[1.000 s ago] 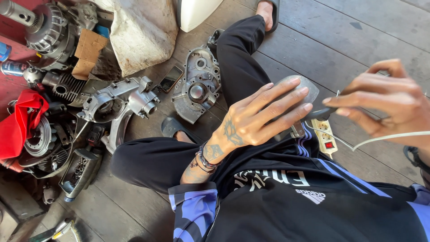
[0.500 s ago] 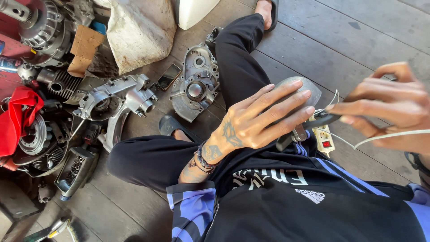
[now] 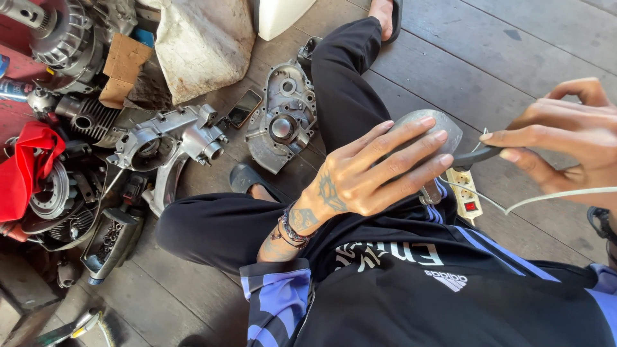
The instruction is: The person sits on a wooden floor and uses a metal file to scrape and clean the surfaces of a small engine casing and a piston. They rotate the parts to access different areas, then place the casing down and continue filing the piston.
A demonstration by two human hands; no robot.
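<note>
My left hand (image 3: 369,170) lies fingers spread over a rounded grey metal cover (image 3: 447,130) and holds it on my lap. My right hand (image 3: 565,138) grips the dark handle of a corded tool (image 3: 477,155) whose tip meets the cover's right edge. A white cord (image 3: 553,196) runs off to the right from that hand. I sit on the plank floor in black trousers and a black and blue shirt.
A white power strip (image 3: 465,191) with a red switch lies by my right thigh. Engine case halves (image 3: 283,119) (image 3: 170,141), a phone (image 3: 244,109), a cylinder, a red cloth (image 3: 22,170) and several greasy parts crowd the floor at left.
My right hand has shifted the tool slightly up and down along the cover's edge. My left hand has stayed on the cover. The view has drifted a little.
</note>
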